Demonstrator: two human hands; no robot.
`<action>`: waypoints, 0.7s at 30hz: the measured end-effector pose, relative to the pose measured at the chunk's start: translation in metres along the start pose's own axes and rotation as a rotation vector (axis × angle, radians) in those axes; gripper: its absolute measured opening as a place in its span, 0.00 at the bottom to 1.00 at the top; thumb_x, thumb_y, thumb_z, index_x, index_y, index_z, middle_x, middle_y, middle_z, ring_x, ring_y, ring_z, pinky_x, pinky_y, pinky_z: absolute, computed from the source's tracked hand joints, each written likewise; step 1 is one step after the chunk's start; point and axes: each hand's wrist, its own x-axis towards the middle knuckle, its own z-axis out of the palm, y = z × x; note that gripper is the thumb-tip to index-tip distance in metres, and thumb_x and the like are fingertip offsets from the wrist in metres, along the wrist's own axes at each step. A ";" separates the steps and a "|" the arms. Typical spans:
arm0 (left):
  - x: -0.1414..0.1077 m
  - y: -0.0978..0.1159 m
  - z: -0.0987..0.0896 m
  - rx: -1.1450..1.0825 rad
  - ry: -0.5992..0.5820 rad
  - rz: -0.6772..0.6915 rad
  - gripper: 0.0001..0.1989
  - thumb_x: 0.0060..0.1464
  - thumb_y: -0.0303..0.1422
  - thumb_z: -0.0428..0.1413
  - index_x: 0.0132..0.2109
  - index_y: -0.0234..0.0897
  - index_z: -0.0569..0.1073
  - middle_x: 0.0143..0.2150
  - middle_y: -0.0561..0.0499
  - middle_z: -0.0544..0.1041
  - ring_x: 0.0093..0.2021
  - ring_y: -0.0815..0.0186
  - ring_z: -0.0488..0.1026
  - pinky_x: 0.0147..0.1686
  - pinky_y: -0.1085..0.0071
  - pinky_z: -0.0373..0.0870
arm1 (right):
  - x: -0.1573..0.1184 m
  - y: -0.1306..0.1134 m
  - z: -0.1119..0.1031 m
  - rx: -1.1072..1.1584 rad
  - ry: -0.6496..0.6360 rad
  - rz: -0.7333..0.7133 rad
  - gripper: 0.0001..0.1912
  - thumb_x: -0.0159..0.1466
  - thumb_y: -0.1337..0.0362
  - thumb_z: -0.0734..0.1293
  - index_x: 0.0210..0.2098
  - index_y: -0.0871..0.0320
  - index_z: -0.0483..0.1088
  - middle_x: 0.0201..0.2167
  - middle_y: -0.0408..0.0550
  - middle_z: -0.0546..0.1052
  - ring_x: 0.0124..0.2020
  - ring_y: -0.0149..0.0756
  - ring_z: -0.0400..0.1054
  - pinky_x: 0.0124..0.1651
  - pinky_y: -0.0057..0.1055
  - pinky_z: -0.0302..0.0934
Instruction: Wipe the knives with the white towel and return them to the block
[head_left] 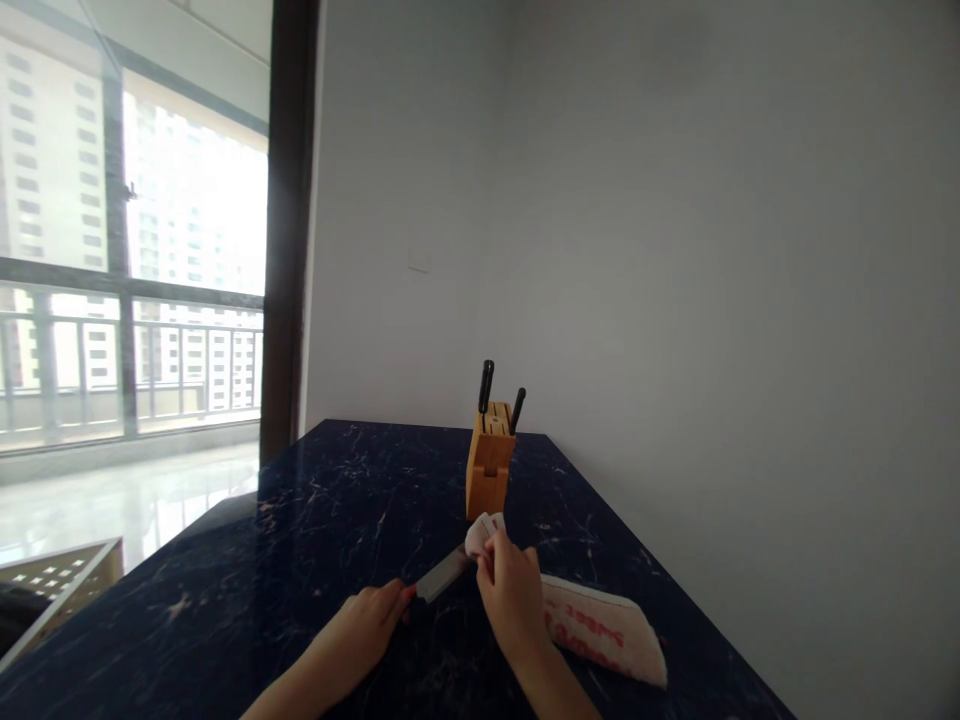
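Note:
My left hand [373, 617] is closed round the handle of a knife [442, 574], whose blade points up and to the right over the dark tabletop. My right hand [511, 590] pinches one end of a white towel [604, 630] with red lettering. That bunched end touches the blade near its tip and hides it. The rest of the towel lies on the table to the right of my right wrist. Just beyond my right hand stands a wooden knife block [489, 475], with two black-handled knives upright in its slots.
The dark blue marbled table [337, 520] runs back to a grey wall [675, 300]. A metal-framed item [75, 590] with a perforated panel stands at the lower left, below the window [195, 220].

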 end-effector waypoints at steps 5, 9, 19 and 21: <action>-0.003 0.005 0.002 0.136 0.022 0.010 0.17 0.58 0.41 0.37 0.34 0.39 0.67 0.30 0.48 0.75 0.32 0.62 0.73 0.31 0.71 0.60 | -0.009 -0.020 0.011 0.124 -0.134 -0.073 0.08 0.58 0.73 0.57 0.32 0.56 0.65 0.31 0.43 0.72 0.36 0.34 0.66 0.39 0.30 0.50; -0.005 0.005 0.004 0.235 0.021 0.022 0.12 0.54 0.41 0.44 0.37 0.39 0.67 0.34 0.47 0.76 0.36 0.59 0.73 0.31 0.70 0.61 | -0.009 -0.027 0.009 0.135 -0.178 -0.164 0.07 0.58 0.71 0.59 0.31 0.54 0.66 0.34 0.43 0.73 0.39 0.36 0.63 0.42 0.33 0.48; -0.007 0.010 0.005 0.275 -0.016 0.024 0.13 0.57 0.36 0.39 0.38 0.39 0.66 0.35 0.47 0.76 0.37 0.60 0.73 0.34 0.70 0.62 | -0.014 -0.035 0.010 0.183 -0.221 -0.131 0.10 0.56 0.73 0.60 0.35 0.54 0.67 0.38 0.43 0.72 0.44 0.36 0.61 0.44 0.32 0.49; -0.007 0.009 0.005 0.266 -0.015 0.039 0.13 0.57 0.35 0.39 0.39 0.39 0.66 0.36 0.47 0.75 0.38 0.60 0.73 0.35 0.70 0.62 | -0.017 -0.040 0.011 0.235 -0.229 -0.181 0.10 0.56 0.74 0.60 0.34 0.53 0.66 0.37 0.41 0.72 0.45 0.35 0.61 0.46 0.31 0.48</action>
